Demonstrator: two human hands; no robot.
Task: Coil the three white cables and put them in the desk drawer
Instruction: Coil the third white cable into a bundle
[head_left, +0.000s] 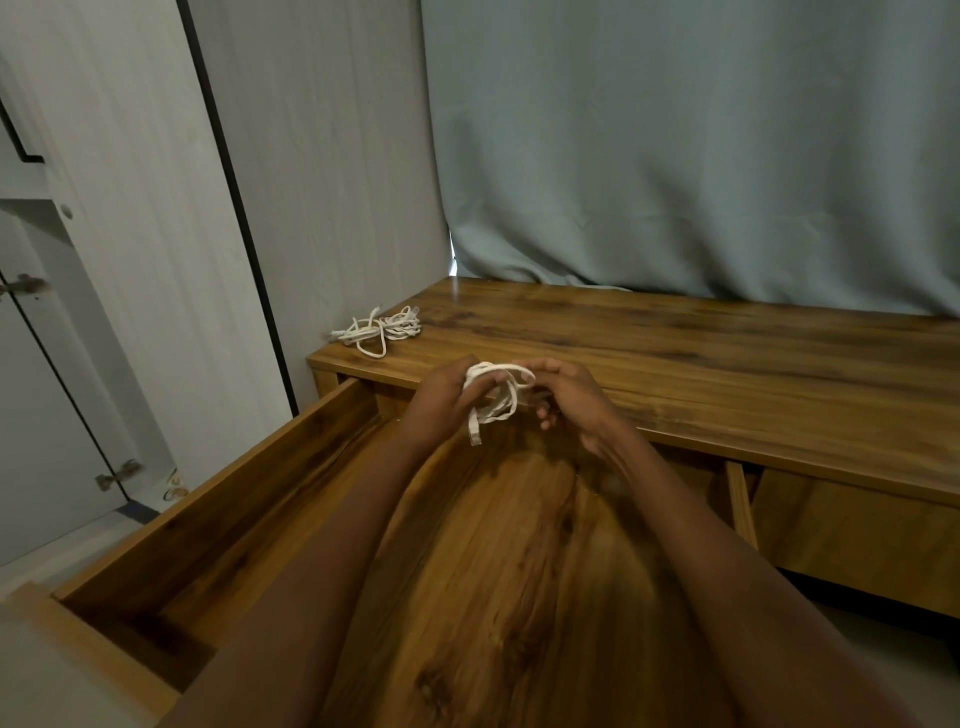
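A white cable (493, 397) is looped into a small coil above the open desk drawer (218, 499), with one plug end hanging down. My left hand (444, 397) grips the coil's left side. My right hand (569, 400) pinches the top loop with thumb and fingers. A loose tangle of white cables (382, 327) lies on the wooden desk top (675, 343) near its left end, apart from both hands. The drawer's wooden bottom shows under my forearms and I see nothing lying in it.
A grey curtain (675, 156) hangs behind the desk. A white cabinet (78, 312) with hinged doors stands at the left, close to the drawer's side wall. A second drawer front (857, 540) sits shut at the right under the desk top.
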